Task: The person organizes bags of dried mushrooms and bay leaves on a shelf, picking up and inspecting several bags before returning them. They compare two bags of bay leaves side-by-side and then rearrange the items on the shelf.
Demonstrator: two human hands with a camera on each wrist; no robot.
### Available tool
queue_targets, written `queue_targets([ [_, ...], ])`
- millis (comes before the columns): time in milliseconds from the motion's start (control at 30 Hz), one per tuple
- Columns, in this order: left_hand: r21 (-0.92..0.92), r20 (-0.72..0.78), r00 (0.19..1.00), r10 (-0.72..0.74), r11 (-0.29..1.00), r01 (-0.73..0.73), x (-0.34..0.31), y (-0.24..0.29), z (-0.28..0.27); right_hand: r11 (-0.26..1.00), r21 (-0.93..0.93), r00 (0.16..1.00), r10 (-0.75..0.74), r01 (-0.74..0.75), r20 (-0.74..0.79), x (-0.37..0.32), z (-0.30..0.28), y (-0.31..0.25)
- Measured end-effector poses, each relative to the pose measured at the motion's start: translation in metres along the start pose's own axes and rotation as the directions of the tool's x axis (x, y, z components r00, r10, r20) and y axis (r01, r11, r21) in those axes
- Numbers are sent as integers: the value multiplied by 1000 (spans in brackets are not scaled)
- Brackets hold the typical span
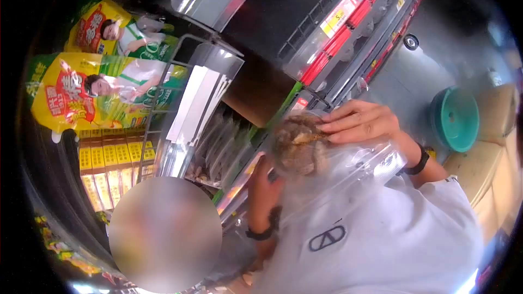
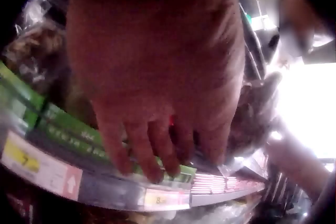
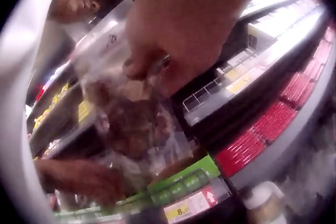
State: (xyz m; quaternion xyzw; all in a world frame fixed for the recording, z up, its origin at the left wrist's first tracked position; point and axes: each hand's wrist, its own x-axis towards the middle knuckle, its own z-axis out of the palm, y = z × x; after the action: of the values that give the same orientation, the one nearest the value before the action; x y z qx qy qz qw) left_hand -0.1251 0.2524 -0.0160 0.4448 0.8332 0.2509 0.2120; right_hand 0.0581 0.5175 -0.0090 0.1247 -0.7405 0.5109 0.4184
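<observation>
My right hand point(image 1: 362, 122) grips a clear plastic bag point(image 1: 305, 155) filled with brown, dried-looking pieces; their exact kind is unclear. In the right wrist view, the right hand point(image 3: 173, 58) holds the bag point(image 3: 134, 119) near its top, and the brown contents hang below. My left hand point(image 1: 264, 185) is lower, beside the bag and close to the shelf edge, partly blurred. Seen from the left wrist, the left hand point(image 2: 163, 87) has its fingers extended downward in front of the green shelf strip point(image 2: 68, 132). Brown bagged goods point(image 2: 254, 116) show to its right.
Price tags point(image 2: 42, 163) line the shelf front. Yellow-green packets point(image 1: 98, 92) hang by a wire rack, above yellow boxes point(image 1: 111, 158). Red-edged shelves point(image 1: 327, 57) run toward the back. A teal basin point(image 1: 457, 120) and cardboard boxes point(image 1: 482, 169) stand on the right.
</observation>
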Motion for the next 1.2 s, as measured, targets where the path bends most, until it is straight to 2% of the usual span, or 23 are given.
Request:
queue_targets([
  [33, 28, 45, 999, -26, 999, 24, -1, 4, -4, 997, 71, 999, 38, -40, 31, 0, -3, 1],
  [133, 103, 40, 999, 7, 995, -11, -14, 13, -6, 998, 47, 987, -37, 30, 155, 0, 3, -3],
  [233, 84, 147, 975, -164, 985, 153, -32, -4, -8, 997, -28, 952, -54, 66, 300, 13, 17, -17],
  [333, -162, 123, 967, -223, 957, 241, -55, -25, -9, 997, -33, 917, -48, 67, 395, 26, 42, -14],
  [400, -168, 23, 989, -146, 975, 147, -73, -30, -12, 999, 13, 903, -49, 48, 426, 30, 65, -8],
  [467, -267, -61, 993, -102, 960, 82, -88, -28, -14, 998, 8, 872, -61, 65, 486, 33, 88, -6],
  [533, -453, -139, 986, -91, 891, 19, -97, -19, -21, 997, 21, 838, -72, 72, 540, 35, 111, -5],
  [567, -370, -235, 971, -44, 928, -48, -102, -30, -18, 997, 32, 825, -74, 67, 561, 35, 122, -5],
  [633, -555, -370, 918, -142, 826, -96, -114, -48, -4, 996, 80, 808, -87, 50, 582, 37, 142, -1],
  [700, -697, -411, 864, -289, 711, -94, -125, -64, 13, 988, 151, 804, -102, 16, 586, 38, 165, -1],
  [800, -816, -432, 779, -454, 565, -123, -149, -76, 25, 950, 95, 815, 201, -298, 544, 42, 197, -12],
  [833, -771, -498, 716, -490, 627, -107, -149, -68, 14, 907, -31, 720, 355, -421, 596, 40, 200, -14],
  [933, -843, -400, 686, -608, 538, -15, -166, -88, 14, 854, -119, 584, 441, -507, 681, 40, 224, -12],
  [967, -838, -447, 650, -615, 542, -63, -165, -93, 18, 825, -28, 572, 415, -565, 707, 36, 232, -9],
  [1067, -866, -427, 598, -678, 497, -55, -168, -91, 14, 658, 210, 536, 343, -723, 771, 4, 255, 7],
  [1100, -839, -465, 586, -663, 541, -54, -168, -88, 11, 675, 101, 496, 423, -730, 758, -3, 258, 9],
  [1167, -849, -381, 628, -679, 526, 54, -175, -99, 9, 640, 7, 430, 507, -768, 747, -12, 261, 18],
  [1200, -847, -338, 647, -683, 521, 108, -177, -104, 11, 626, -6, 423, 534, -780, 732, -13, 261, 19],
])
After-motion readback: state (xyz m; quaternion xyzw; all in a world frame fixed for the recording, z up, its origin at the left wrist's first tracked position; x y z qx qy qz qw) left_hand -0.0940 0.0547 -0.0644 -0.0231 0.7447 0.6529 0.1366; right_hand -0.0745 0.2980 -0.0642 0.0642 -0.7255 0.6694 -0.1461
